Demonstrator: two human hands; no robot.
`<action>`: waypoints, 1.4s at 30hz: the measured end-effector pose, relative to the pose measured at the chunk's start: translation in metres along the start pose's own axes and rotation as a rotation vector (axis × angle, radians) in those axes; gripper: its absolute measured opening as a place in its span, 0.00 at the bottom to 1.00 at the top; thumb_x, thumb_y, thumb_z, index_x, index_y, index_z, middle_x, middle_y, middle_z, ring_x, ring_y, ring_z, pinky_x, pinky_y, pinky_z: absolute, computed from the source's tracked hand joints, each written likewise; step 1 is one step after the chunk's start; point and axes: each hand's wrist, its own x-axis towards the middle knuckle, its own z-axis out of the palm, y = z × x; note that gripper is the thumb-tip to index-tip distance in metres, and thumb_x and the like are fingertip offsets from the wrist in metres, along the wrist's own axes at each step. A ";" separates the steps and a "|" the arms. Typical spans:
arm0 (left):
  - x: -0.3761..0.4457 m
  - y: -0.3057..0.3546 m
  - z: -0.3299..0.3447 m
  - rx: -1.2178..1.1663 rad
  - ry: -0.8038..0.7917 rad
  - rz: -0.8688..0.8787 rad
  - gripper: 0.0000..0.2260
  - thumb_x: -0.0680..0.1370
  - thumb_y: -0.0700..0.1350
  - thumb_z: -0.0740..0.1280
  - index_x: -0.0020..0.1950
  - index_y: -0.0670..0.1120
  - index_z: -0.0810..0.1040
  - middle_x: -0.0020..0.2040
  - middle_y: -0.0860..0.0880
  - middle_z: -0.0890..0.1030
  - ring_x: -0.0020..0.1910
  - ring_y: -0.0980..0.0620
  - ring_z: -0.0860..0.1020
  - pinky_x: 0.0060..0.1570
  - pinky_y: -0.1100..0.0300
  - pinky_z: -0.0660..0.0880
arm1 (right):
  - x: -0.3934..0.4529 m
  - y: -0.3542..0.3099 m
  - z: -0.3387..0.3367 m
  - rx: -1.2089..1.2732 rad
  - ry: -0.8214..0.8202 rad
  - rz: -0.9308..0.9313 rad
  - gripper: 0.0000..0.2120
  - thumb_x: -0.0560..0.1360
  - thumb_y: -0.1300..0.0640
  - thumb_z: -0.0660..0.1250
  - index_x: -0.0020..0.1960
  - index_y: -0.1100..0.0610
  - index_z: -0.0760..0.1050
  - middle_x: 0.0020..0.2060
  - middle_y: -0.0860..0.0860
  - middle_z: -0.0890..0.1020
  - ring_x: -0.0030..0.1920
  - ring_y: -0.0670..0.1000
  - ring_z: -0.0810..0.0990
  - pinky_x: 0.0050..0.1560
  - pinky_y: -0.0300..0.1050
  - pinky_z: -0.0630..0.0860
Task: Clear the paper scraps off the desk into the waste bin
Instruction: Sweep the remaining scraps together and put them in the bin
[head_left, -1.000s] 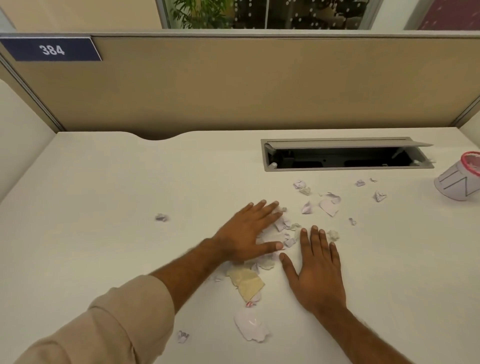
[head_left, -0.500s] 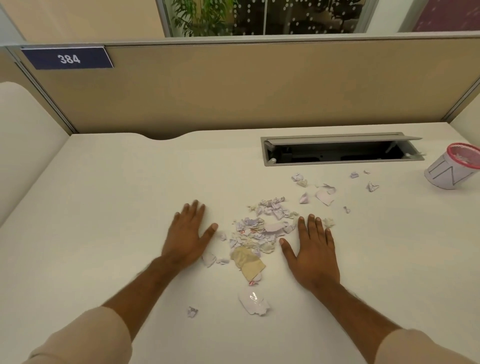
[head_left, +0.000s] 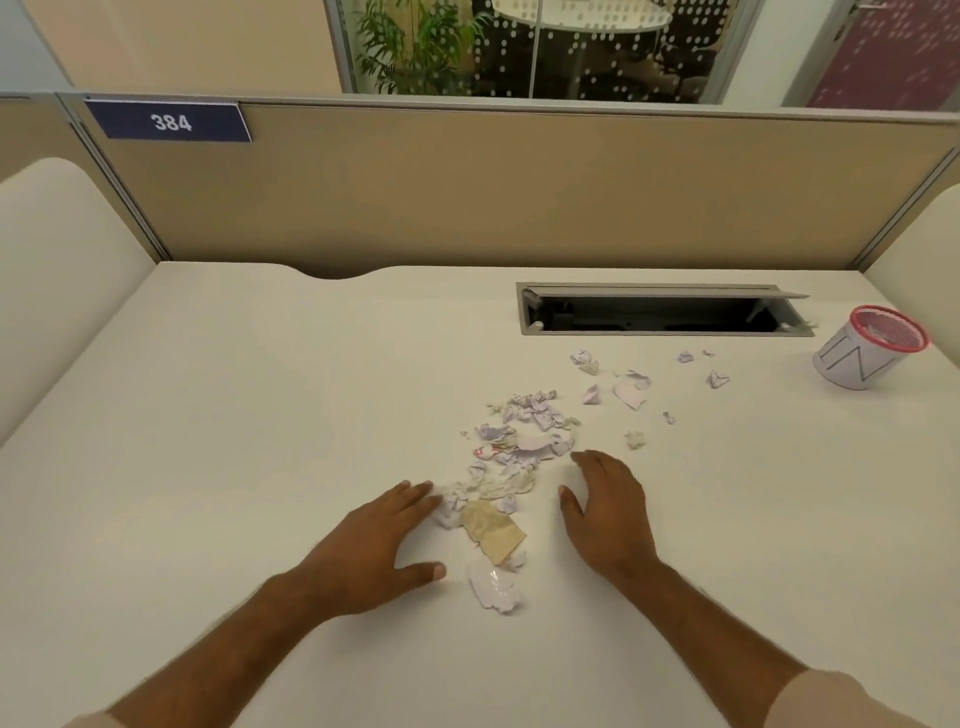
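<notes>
A loose pile of torn paper scraps lies in the middle of the white desk. A tan scrap and a larger white scrap sit at the near end of the pile. My left hand lies flat on the desk left of the pile, its fingertips touching the nearest scraps. My right hand rests on the desk right of the pile, fingers slightly bent, holding nothing. More scraps are scattered toward the back right. A small waste bin with a red rim stands at the far right.
An open cable tray is sunk into the desk behind the scraps. A beige partition with a number plate "384" closes the back. Side panels stand at the left and right edges of the desk.
My left hand has slid in toward the pile from the left, pushing stray scraps against it. My right hand has drawn back slightly and its fingers have bent.
</notes>
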 end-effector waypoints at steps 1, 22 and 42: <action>-0.010 -0.003 0.001 0.014 -0.015 -0.005 0.38 0.73 0.71 0.60 0.79 0.60 0.50 0.76 0.65 0.44 0.76 0.63 0.42 0.73 0.66 0.46 | -0.005 -0.009 -0.001 0.042 0.034 -0.065 0.23 0.75 0.53 0.66 0.69 0.57 0.70 0.65 0.53 0.74 0.67 0.55 0.70 0.67 0.49 0.65; 0.016 0.027 0.009 -0.302 0.218 -0.187 0.30 0.70 0.47 0.76 0.71 0.49 0.71 0.58 0.53 0.71 0.52 0.56 0.73 0.54 0.66 0.70 | -0.039 -0.050 -0.005 0.202 -0.387 -0.153 0.09 0.73 0.63 0.64 0.47 0.53 0.81 0.44 0.47 0.80 0.45 0.46 0.77 0.47 0.37 0.71; 0.055 0.092 0.018 -0.469 0.307 -0.355 0.02 0.74 0.38 0.72 0.41 0.43 0.85 0.40 0.47 0.85 0.39 0.50 0.82 0.44 0.62 0.78 | -0.016 -0.002 -0.082 1.080 -0.252 0.385 0.08 0.70 0.68 0.71 0.49 0.65 0.80 0.44 0.63 0.83 0.39 0.58 0.80 0.31 0.41 0.71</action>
